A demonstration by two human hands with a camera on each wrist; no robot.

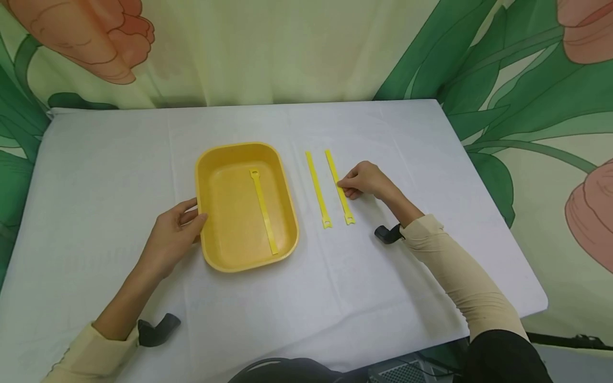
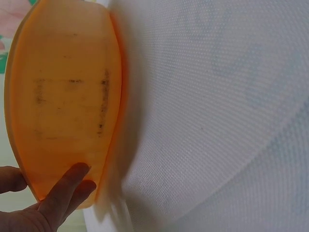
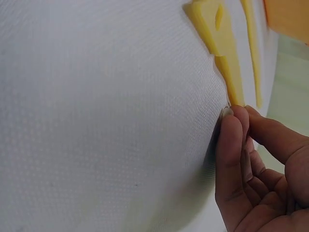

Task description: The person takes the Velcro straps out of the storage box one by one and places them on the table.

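Note:
A yellow tray (image 1: 225,207) lies on the white-covered table. My left hand (image 1: 172,234) holds its left rim, thumb on the rim; in the left wrist view the fingers (image 2: 65,191) lie against the tray's outer wall (image 2: 72,111). One flat yellow strip (image 1: 263,213) with a slotted, notched head is inside the tray. To the right of the tray, a second strip (image 1: 316,189) lies on the cloth. Beside it my right hand (image 1: 365,180) pinches a third yellow strip (image 1: 343,202) near its middle. In the right wrist view, this strip's slotted head (image 3: 207,24) points away from the fingertips.
The white cloth (image 1: 287,319) covers the table, with its straight far edge against a printed curtain (image 1: 287,53). A black wrist mount (image 1: 159,330) juts from the left sleeve, another black mount (image 1: 388,234) from the right sleeve. Dark equipment (image 1: 397,369) stands below the near edge.

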